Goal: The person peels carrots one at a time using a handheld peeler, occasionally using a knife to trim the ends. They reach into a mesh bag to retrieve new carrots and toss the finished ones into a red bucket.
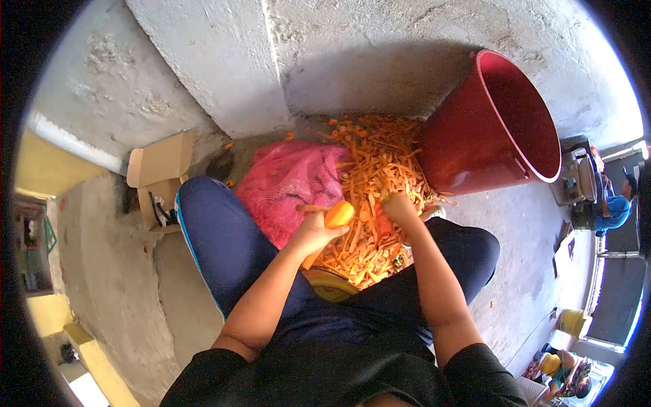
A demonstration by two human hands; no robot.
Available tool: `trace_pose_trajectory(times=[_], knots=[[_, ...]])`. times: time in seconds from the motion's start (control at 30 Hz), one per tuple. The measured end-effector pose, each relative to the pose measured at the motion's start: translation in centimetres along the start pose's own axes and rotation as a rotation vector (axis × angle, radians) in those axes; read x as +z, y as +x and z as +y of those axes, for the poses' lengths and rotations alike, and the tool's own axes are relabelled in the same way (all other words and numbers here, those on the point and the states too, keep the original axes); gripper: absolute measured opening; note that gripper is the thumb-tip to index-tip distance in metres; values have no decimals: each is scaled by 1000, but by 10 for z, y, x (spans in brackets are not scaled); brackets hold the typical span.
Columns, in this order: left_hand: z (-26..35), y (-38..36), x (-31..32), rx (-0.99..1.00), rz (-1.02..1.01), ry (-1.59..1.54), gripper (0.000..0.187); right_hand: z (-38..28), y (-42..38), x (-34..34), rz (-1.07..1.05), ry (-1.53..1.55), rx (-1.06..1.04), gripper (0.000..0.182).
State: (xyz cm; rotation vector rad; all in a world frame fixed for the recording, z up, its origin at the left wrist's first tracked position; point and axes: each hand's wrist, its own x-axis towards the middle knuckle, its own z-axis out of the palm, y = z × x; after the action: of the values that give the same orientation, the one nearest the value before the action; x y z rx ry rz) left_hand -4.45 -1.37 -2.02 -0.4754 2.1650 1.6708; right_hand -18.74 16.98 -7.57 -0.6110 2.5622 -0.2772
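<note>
My left hand (314,232) is closed around an orange carrot (339,214), whose thick end points up and right. A strip of orange peel hangs by that wrist. To its right, my right hand (400,209) is curled shut over the pile. A reddish-orange piece shows just below its fingers, but what the hand grips cannot be made out. Beneath both hands lies a large heap of carrot peelings (366,261), spread between my legs and back to the wall. A pink mesh sack (288,186) slumps against the heap on the left.
A big dark red bin (458,129) leans, tilted, at the right of the heap. An opened cardboard box (161,161) sits on the left by the rough wall (352,54). At far right are a person in blue (616,211) and another person (573,373) lower down.
</note>
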Motion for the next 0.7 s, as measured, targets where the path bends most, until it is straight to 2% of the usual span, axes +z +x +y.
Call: trace_pose_trajectory(times=[0.03,0.07,0.17,0.23,0.3,0.33,0.37,0.4,0.43,0.47,0.5,0.53,0.57,0.6,0.63,0.7], knots=[[-30,11,11,44,45,96,41,10,5,-8,47,77,95,31],[-45,17,15,87,92,194,42,24,15,-5,181,112,64,30],[-36,21,19,-266,-106,786,39,20,8,-29,96,177,172,32],[-35,27,20,-281,-189,1000,37,21,2,-31,106,103,187,29],[-43,45,19,-312,-291,1134,33,28,3,-17,63,116,224,36],[-23,50,13,-257,-384,1187,34,27,3,-15,42,124,237,40],[0,60,10,-200,-478,1238,36,27,3,-15,-4,44,155,38],[19,74,14,-124,-400,1247,34,23,-1,-19,-53,-36,74,37],[76,78,7,-22,-523,1221,37,19,-7,-22,-105,-112,-2,36],[111,96,6,73,-554,1115,39,31,3,-5,-115,-133,-31,35],[146,107,4,242,-489,902,43,44,12,13,-125,-153,-61,34],[189,101,6,584,-211,704,51,57,22,31,-134,-173,-90,33],[218,103,14,721,-31,359,58,58,25,33,-114,-123,-64,32],[243,100,17,776,65,200,57,58,26,33,-93,-73,-40,32],[264,86,14,759,57,156,56,49,20,24,-26,-19,4,31],[265,80,9,854,38,139,50,17,-8,-14,104,87,91,31]])
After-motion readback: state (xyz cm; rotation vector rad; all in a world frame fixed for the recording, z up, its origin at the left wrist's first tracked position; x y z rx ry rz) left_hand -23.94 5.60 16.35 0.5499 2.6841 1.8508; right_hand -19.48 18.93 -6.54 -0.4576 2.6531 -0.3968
